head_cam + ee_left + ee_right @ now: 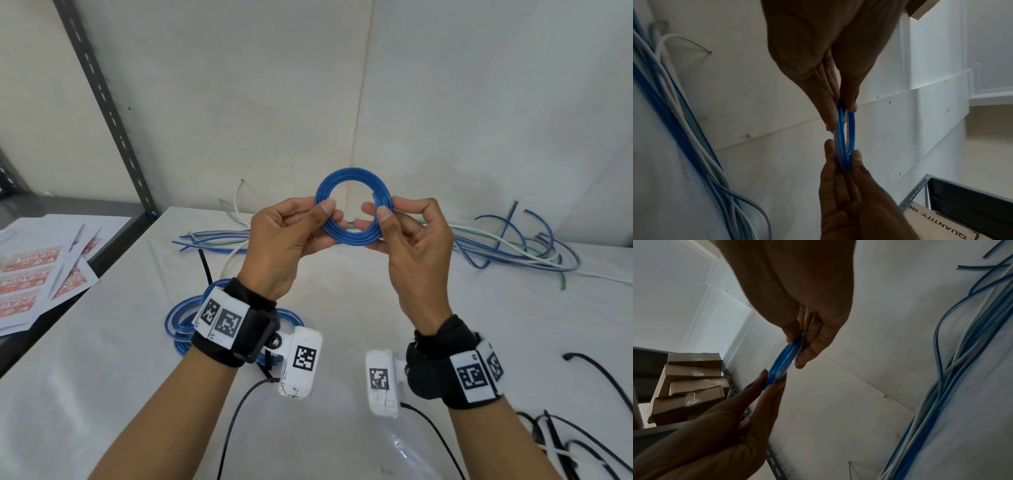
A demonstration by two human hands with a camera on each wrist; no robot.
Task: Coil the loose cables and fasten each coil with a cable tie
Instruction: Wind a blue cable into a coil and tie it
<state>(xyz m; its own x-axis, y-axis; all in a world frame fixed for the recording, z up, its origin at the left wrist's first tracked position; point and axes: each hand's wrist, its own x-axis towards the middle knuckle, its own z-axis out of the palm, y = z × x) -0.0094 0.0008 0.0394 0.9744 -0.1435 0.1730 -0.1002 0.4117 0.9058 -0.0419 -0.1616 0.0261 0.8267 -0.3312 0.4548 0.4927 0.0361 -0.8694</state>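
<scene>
Roughly midway, by my judgement: the left hand (pixel 291 236) and right hand (pixel 407 236) are pinching opposite sides of a wound blue cable coil (pixel 352 185), holding it above the worktop (pixel 342 308), no tie visible on it. Finished blue coils (pixel 178 322) are lying near the left wrist, while loose cables (pixel 513 250) are waiting behind.

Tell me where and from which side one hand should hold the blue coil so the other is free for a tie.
Pinch the blue coil across its band at the left rim, where the left hand already grips, thumb in front, fingers behind. The flat stacked turns stay together there; the right hand can probably let go.
</scene>
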